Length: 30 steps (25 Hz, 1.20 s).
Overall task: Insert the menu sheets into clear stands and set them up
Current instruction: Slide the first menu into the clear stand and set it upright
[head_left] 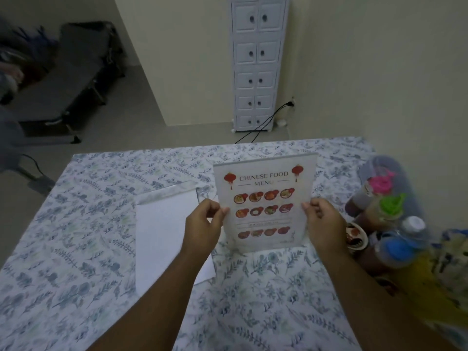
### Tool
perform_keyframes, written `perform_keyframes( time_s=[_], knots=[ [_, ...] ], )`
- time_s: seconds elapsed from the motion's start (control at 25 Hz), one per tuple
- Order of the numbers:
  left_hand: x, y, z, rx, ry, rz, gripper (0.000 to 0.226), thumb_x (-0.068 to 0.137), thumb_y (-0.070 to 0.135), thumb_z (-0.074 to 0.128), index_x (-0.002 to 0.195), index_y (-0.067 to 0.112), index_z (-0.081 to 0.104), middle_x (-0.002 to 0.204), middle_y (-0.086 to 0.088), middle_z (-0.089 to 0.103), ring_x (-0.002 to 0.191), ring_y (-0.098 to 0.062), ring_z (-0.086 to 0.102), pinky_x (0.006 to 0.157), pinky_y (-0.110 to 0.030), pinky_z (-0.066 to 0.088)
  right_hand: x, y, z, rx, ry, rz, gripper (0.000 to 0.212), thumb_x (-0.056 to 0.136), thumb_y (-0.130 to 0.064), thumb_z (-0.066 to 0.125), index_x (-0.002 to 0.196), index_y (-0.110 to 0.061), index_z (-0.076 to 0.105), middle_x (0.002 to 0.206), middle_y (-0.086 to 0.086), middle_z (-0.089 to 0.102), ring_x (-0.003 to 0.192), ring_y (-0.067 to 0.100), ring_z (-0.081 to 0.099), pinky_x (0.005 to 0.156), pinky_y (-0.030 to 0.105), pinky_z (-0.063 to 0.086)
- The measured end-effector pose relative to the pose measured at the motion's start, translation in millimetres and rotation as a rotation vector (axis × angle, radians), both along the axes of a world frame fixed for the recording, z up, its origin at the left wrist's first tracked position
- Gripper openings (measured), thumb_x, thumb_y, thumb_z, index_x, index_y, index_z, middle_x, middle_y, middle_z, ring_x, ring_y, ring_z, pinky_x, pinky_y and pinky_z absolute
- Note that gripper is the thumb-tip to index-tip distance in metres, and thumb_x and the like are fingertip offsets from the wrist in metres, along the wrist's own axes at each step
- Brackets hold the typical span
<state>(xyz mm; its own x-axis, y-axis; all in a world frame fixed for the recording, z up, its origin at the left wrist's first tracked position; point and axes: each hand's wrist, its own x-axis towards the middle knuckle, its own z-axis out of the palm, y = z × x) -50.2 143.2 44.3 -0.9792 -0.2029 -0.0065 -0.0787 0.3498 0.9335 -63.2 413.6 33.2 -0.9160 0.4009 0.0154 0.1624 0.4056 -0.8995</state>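
Seen from above and behind two bare forearms reaching over a tabletop [76,249] covered in a blue-leaf patterned cloth. At centre, slightly toward 1 o'clock, a clear stand [266,198] standing upright, base on the cloth, with a menu sheet [264,193] inside headed "CHINESE FOOD MENU", red lanterns at the top corners and rows of small dish photos below. Left hand [205,224] at the stand's left edge, grip pinching that edge between thumb and curled fingers. Right hand [321,221] at the right edge, grip likewise pinching the edge at about the same height. At 9 o'clock of the stand, just beside it, blank white sheets [164,236] lying flat, with a second clear stand [167,192] lying at their far end. At 3 o'clock, near the tabletop's right edge, a cluster of bottles: one with a pink cap [379,184], one with a green cap [390,205], one with a blue cap [397,249], one with a white cap [414,224]; contents blurred. Small patterned dish [355,236] just beside the right wrist. At 12 o'clock, beyond the tabletop, a tall white drawer cabinet [257,64] against a pale wall.
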Motion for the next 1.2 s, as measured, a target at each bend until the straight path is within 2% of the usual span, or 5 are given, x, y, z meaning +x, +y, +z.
perform_keyframes(
  time_s=[0.36, 0.64, 0.88, 1.0, 1.2],
  knots=[
    [7, 2, -11, -0.066, 0.074, 0.028, 0.02, 0.096, 0.026, 0.067, 0.078, 0.025, 0.058, 0.084, 0.009, 0.074, 0.085, -0.01, 0.072, 0.074, -0.039, 0.063, 5, 3, -11, 0.078, 0.032, 0.072, 0.013, 0.097, -0.03, 0.06, 0.084, -0.027, 0.062, 0.074, -0.008, 0.069, 0.065, 0.004, 0.066, 0.052, 0.029, 0.053],
    [8, 5, -15, -0.078, 0.112, 0.043, 0.021, 0.097, 0.025, 0.065, 0.078, 0.025, 0.057, 0.084, 0.016, 0.071, 0.081, -0.006, 0.069, 0.066, -0.021, 0.058, 7, 0, -12, 0.087, 0.039, 0.051, 0.013, 0.098, -0.031, 0.059, 0.085, -0.031, 0.056, 0.074, -0.011, 0.066, 0.068, 0.001, 0.065, 0.05, 0.021, 0.049],
    [11, 10, -14, -0.101, 0.071, 0.093, 0.019, 0.097, 0.033, 0.065, 0.08, 0.026, 0.061, 0.081, 0.017, 0.071, 0.079, -0.002, 0.067, 0.062, -0.015, 0.054, 10, -7, -3, 0.056, -0.025, 0.069, 0.017, 0.099, -0.031, 0.058, 0.101, -0.015, 0.061, 0.09, -0.001, 0.07, 0.081, 0.019, 0.069, 0.069, 0.047, 0.061],
    [21, 9, -9, -0.139, 0.026, 0.07, 0.012, 0.099, 0.037, 0.06, 0.104, 0.031, 0.069, 0.109, 0.017, 0.074, 0.101, 0.0, 0.067, 0.085, -0.02, 0.055, 29, -10, 5, 0.256, -0.03, 0.141, 0.035, 0.098, -0.035, 0.055, 0.125, -0.014, 0.059, 0.118, 0.005, 0.065, 0.111, 0.026, 0.06, 0.089, 0.046, 0.054],
    [65, -11, -9, -0.382, -0.016, 0.049, 0.05, 0.103, 0.046, 0.048, 0.149, 0.026, 0.048, 0.154, 0.005, 0.049, 0.147, -0.014, 0.035, 0.115, -0.031, 0.027, 81, -36, 4, 0.593, 0.036, 0.29, 0.061, 0.097, -0.049, 0.049, 0.151, -0.02, 0.04, 0.156, 0.0, 0.041, 0.145, 0.022, 0.031, 0.115, 0.047, 0.032]
  ],
)
